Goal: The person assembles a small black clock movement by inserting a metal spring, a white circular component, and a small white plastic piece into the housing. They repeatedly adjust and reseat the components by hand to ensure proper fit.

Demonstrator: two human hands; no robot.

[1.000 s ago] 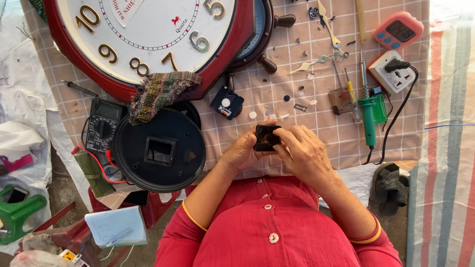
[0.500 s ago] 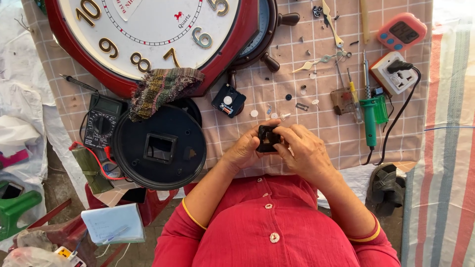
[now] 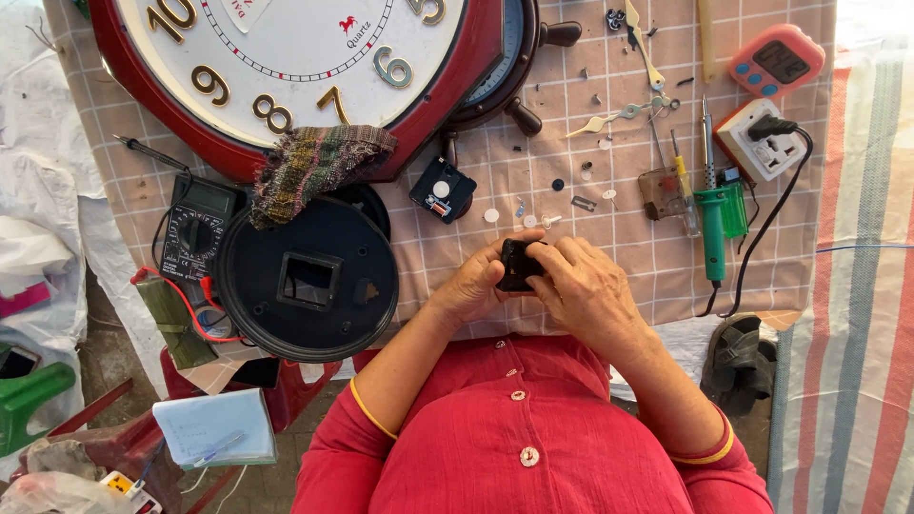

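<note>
Both my hands are together over the checked cloth (image 3: 609,252), holding a small black clock movement (image 3: 517,266). My left hand (image 3: 476,286) cups it from the left and my right hand (image 3: 583,287) grips it from the right, fingers over its top. Only part of the black box shows between the fingers. A second black movement (image 3: 442,189) lies on the cloth just beyond my hands. A round black clock back (image 3: 307,280) with a square hole lies to the left. A large red-rimmed wall clock (image 3: 286,67) fills the top.
A knitted rag (image 3: 314,164) lies on the clock rim. A multimeter (image 3: 193,227), green soldering iron (image 3: 712,215), white socket block (image 3: 764,143), pink timer (image 3: 776,61), loose clock hands (image 3: 609,119) and small parts lie about. A notepad (image 3: 214,425) is low left, a sandal (image 3: 738,357) at right.
My hands stay on the small black movement; the fingers shift slightly on it. The view has drifted a little.
</note>
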